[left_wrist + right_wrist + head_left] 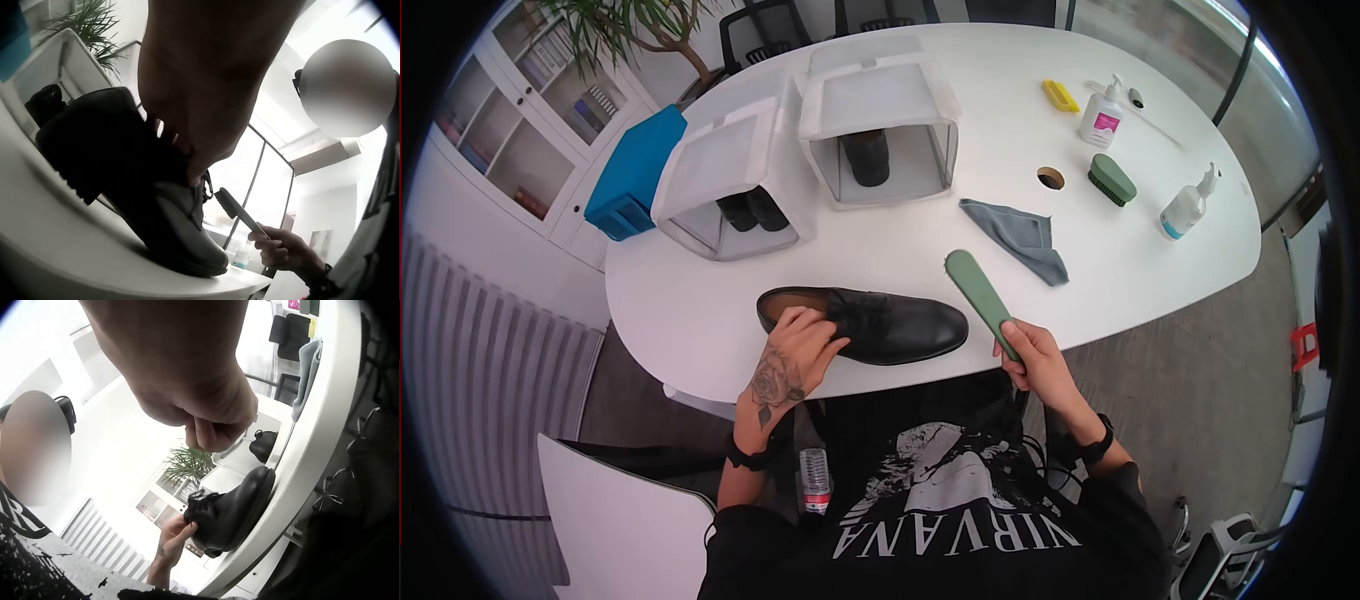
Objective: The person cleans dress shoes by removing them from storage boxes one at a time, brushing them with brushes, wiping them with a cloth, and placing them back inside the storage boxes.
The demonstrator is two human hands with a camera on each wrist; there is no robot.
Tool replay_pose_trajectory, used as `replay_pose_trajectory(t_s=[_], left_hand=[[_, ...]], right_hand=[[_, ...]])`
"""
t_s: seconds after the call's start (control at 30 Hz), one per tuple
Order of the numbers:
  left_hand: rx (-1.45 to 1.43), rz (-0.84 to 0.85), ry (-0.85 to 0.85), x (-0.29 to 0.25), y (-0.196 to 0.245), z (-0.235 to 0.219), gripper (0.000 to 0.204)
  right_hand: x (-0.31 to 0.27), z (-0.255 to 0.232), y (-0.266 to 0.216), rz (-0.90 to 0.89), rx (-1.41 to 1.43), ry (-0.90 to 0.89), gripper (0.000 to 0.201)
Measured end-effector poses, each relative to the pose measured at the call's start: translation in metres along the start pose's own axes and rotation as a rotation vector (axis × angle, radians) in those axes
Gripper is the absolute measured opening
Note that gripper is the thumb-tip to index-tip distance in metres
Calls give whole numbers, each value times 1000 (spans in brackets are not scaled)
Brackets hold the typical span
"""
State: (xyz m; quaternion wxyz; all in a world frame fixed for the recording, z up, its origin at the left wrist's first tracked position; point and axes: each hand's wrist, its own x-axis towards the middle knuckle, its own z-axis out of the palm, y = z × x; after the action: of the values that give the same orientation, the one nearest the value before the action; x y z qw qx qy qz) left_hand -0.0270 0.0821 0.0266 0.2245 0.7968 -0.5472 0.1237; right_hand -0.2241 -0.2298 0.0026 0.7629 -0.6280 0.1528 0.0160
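Observation:
A black lace-up leather shoe (912,326) lies along the table's near edge, its toe to the right. My left hand (795,352) grips it by the collar, fingers over the opening and thumb at the lacing side. The left wrist view shows the dark heel and toe of this shoe (187,240) over the white surface. Right of the toe, my right hand (1037,358) holds a green long-handled brush (978,288) by the handle, head raised and pointing away from me. Short bristles show on the brush head (226,203) in the left wrist view, apart from the shoe.
Two white open-fronted boxes (880,95) with black footwear inside stand at the back left, beside a blue box (635,170). Rightward lie a grey cloth (1020,240), a green brush (1112,178), a yellow item (1060,96) and two pump bottles (1102,115). The table (690,320) has a curved edge.

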Motion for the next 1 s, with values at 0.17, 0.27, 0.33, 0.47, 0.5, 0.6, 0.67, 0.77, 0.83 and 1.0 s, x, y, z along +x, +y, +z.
replay_pose_trajectory(t_s=[0.17, 0.27, 0.33, 0.47, 0.5, 0.6, 0.67, 0.77, 0.83, 1.0], left_hand=[[-113, -496, 83, 2, 22, 4, 34], [1, -756, 121, 20, 34, 18, 47], [106, -753, 152, 30, 35, 28, 60], [-3, -661, 223, 34, 31, 49, 47], [-82, -652, 296, 34, 26, 54, 37], [-172, -616, 438, 27, 24, 66, 21], [-152, -446, 649, 35, 17, 70, 12], [-77, -345, 669, 37, 23, 58, 15], [-32, -265, 720, 41, 28, 48, 22], [39, -146, 805, 42, 36, 32, 10]], right_hand=[[2, 6, 3, 144, -15, -102, 43], [9, 8, -1, 161, -22, -78, 43], [11, 8, 3, 141, -58, -97, 43], [10, 4, 6, 119, -125, -90, 45], [11, 3, 8, 122, -127, -89, 45], [12, 5, 8, 95, -160, -96, 47], [13, 12, 4, 91, -267, -119, 50], [1, 24, -11, 131, -391, -287, 51], [-5, 19, -19, 114, -428, -255, 51], [-16, 34, -20, 108, -330, -162, 50]])
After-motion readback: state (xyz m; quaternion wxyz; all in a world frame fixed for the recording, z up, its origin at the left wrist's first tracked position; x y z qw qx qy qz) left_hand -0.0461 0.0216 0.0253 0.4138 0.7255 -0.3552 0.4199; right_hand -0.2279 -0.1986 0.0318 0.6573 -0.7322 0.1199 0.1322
